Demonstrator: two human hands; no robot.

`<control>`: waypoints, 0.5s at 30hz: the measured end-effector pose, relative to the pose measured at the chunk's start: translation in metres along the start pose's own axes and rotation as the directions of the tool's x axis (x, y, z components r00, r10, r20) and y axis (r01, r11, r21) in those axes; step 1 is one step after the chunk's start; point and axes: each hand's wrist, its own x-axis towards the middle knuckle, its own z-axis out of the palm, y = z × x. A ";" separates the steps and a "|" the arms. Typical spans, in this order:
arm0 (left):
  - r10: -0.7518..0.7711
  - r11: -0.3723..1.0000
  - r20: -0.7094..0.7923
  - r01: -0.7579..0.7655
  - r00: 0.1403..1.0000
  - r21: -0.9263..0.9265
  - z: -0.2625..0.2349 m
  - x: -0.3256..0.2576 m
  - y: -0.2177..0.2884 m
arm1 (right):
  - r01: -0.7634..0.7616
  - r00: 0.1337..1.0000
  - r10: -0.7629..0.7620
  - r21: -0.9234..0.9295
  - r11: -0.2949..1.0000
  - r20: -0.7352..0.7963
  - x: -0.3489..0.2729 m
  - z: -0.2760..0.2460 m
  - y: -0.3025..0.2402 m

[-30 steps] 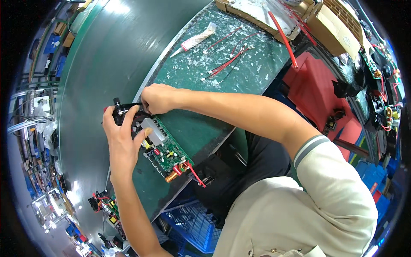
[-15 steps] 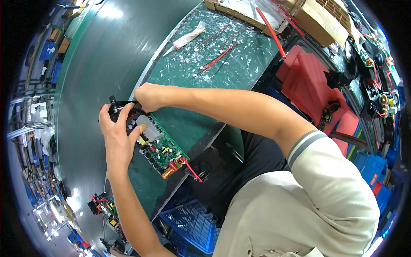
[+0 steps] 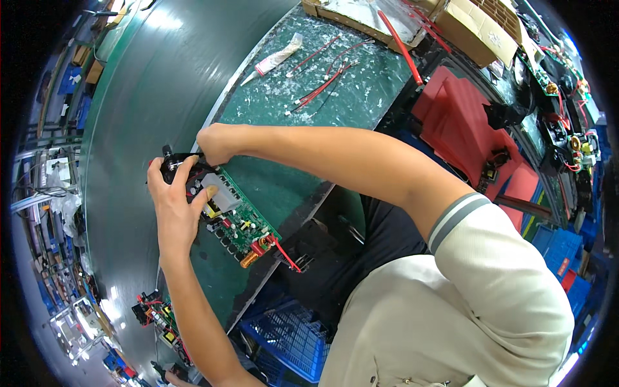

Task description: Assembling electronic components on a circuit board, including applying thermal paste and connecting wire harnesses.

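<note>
- My left fingers (image 3: 193, 169) are spread only partway, thumb and forefinger curled over the near end of the green rectangular circuit board (image 3: 242, 219); the left hand (image 3: 173, 209) cups that end from below, which I judge keeps it steady while the other hand works.
- Under those fingers sits a black blocky part (image 3: 173, 169) at the board's far-left corner; I cannot tell whether it is fixed to the board or loose.
- The board lies tilted along the edge of the dark green speckled tabletop (image 3: 335, 97), its copper coil and red wire (image 3: 284, 251) pointing toward my lap, so the worked end faces both hands.
- My right hand (image 3: 216, 142) is clenched into a tight pinch at the board's top corner, touching the black part; what it pinches is hidden by the knuckles.
- Farther right and well apart lie thin red wire leads (image 3: 322, 84), a white squeeze tube (image 3: 277, 58) and a long red rod (image 3: 400, 45), within reach but out of the way.
- At the far right stand red plastic trays (image 3: 451, 109).
</note>
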 end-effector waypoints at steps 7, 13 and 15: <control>-0.018 1.000 0.041 0.019 0.999 -0.016 0.001 0.007 -0.006 | -0.010 0.929 0.100 -0.245 0.969 0.355 0.017 -0.020 -0.024; -0.038 0.994 0.121 0.050 0.992 -0.097 -0.004 0.019 -0.019 | 0.167 0.835 0.095 -0.413 0.895 0.542 0.033 -0.024 -0.031; 0.002 0.999 0.129 0.004 0.992 -0.041 -0.008 0.017 -0.024 | 0.168 0.812 0.125 -0.434 0.885 0.570 0.037 -0.023 -0.040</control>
